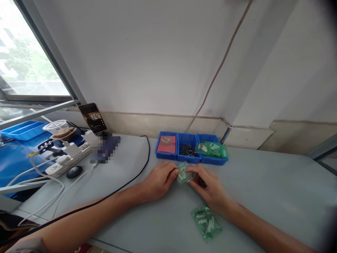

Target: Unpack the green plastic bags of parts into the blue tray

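Note:
A small green-tinted plastic bag (183, 173) with pale parts inside is held between my two hands above the grey table. My left hand (161, 178) pinches its left side between thumb and fingers. On the other side, my right hand (206, 184) grips the bag's right edge with thumb and forefinger. Nearer to me, below my right hand, a second green plastic bag (206, 223) of pale parts lies flat on the table. Just beyond my hands stand three joined blue bins (165, 155). They contain a pink packet (166, 144), dark screws (187, 150) and more green bags (213, 149).
At the left are a white power strip (55, 169), a black mouse-like puck (74, 172), a propped phone (93, 118), a lidded cup (59, 128) and a blue tray (25, 130). A black cable (126, 183) crosses the table and my left forearm. The wall rises behind the bins.

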The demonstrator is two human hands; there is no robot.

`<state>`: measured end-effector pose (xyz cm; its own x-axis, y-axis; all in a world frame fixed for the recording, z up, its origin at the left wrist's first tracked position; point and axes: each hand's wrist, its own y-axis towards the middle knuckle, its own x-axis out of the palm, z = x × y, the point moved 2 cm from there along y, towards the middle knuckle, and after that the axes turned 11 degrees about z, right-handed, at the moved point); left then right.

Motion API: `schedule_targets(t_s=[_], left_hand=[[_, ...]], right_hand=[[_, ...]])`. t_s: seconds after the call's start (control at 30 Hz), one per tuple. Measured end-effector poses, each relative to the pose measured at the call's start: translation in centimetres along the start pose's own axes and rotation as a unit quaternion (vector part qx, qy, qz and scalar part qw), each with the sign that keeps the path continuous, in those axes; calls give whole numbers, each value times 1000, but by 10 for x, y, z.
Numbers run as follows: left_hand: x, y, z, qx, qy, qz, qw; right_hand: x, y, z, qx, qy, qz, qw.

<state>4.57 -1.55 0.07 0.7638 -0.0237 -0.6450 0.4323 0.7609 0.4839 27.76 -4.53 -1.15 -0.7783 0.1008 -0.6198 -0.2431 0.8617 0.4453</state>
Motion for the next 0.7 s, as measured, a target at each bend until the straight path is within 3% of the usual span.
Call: schedule_targets(t_s=[0.17,0.3,0.5,0.7], left_hand=[[-2,-1,3,10,-9,-14,1000],[-3,-1,4,1,-8,-9,1000],[-3,-2,4,-31,-7,-5,999],[-1,-3,3,-16,-10,1,1000]], right_hand=[[-1,1,1,-20,5,12,1000],[-6,6,-5,-24,3,61,998],[-5,4,4,135,112,136,975],[-4,5,13,131,111,152,973]])
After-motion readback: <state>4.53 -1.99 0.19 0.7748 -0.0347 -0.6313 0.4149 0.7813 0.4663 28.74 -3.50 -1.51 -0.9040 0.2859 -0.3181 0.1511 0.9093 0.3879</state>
